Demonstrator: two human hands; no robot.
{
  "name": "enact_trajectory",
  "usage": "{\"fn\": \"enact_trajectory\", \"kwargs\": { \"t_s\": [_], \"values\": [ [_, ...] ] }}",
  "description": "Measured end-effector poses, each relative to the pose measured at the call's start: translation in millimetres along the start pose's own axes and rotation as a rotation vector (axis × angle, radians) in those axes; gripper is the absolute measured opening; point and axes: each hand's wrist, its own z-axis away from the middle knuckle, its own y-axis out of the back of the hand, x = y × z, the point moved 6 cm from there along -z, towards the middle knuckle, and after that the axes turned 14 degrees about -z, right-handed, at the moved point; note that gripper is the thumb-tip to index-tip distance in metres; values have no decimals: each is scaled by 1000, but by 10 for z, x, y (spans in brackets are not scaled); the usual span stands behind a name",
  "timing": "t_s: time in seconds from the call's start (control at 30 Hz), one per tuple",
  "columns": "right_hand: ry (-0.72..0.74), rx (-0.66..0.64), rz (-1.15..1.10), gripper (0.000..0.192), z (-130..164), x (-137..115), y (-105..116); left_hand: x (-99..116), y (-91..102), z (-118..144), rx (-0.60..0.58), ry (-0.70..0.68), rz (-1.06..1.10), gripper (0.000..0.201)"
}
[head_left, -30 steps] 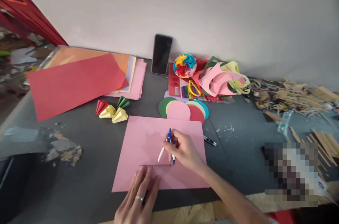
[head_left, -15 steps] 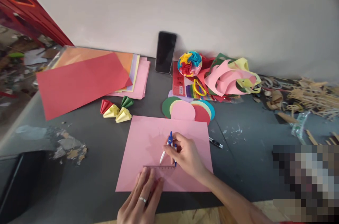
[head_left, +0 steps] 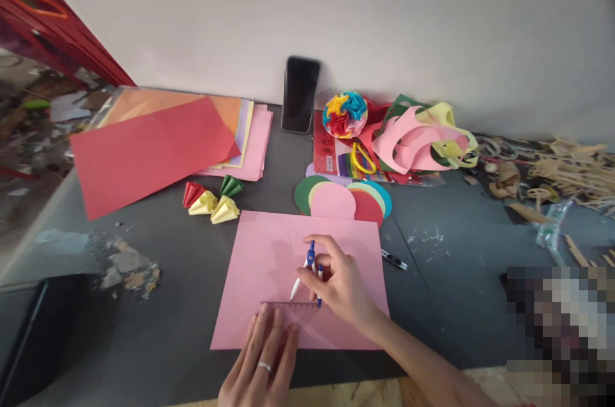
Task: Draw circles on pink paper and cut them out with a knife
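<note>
A pair of compasses (head_left: 311,257), blue at the hinge with white legs and a blue pen clamped to it, stands spread over a pink sheet of paper (head_left: 264,253). My right hand (head_left: 343,282) grips it, the index finger raised by the hinge. Its legs reach down to a thin clear ruler (head_left: 300,305) lying on the sheet. My left hand (head_left: 264,356), a ring on one finger, lies with fingers stretched out, tips resting on the ruler's left part. Part of the ruler may be hidden under those fingers.
Cut paper circles (head_left: 332,200) lie beyond the sheet, with a box cutter (head_left: 394,259) to its right. Folded paper cones (head_left: 211,202) and a red sheet (head_left: 148,157) are at left. A phone (head_left: 300,94) leans on the wall near a paper ball (head_left: 344,115) and pink offcuts (head_left: 413,138).
My right index finger has lifted slightly at the compasses' hinge. The compasses and ruler stay nearly in place; the whole view has shifted slightly.
</note>
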Motion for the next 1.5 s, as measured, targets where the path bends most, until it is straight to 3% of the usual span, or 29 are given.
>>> {"fn": "enact_trajectory", "kwargs": {
  "t_s": [0.17, 0.4, 0.77, 0.93, 1.1, 1.23, 1.37, 1.5],
  "values": [
    [191, 21, 124, 28, 70, -96, 42, 70, 3, -14, -57, 7, -43, 49],
    [509, 105, 314, 15, 136, -334, 137, 127, 38, -14, -38, 10, -152, 53],
    [478, 55, 312, 20, 81, -381, 138, 152, -1, 24, -37, 6, -152, 47],
    [526, 38, 291, 17, 75, -454, 104, 200, -11, 30, 38, 79, -155, 48],
    [752, -130, 416, 23, 129, -687, -79, 200, 17, -19, 135, 135, -119, 45],
    [960, -311, 603, 26, 319, -835, -209, 163, 75, -49, 117, 26, -133, 40],
    [961, -410, 620, 34, 502, -850, -233, 143, 75, -20, 90, -24, -150, 41],
    [912, -328, 538, 33, 548, -785, -232, 149, 49, 21, 165, 83, -90, 42]
  ]
}}
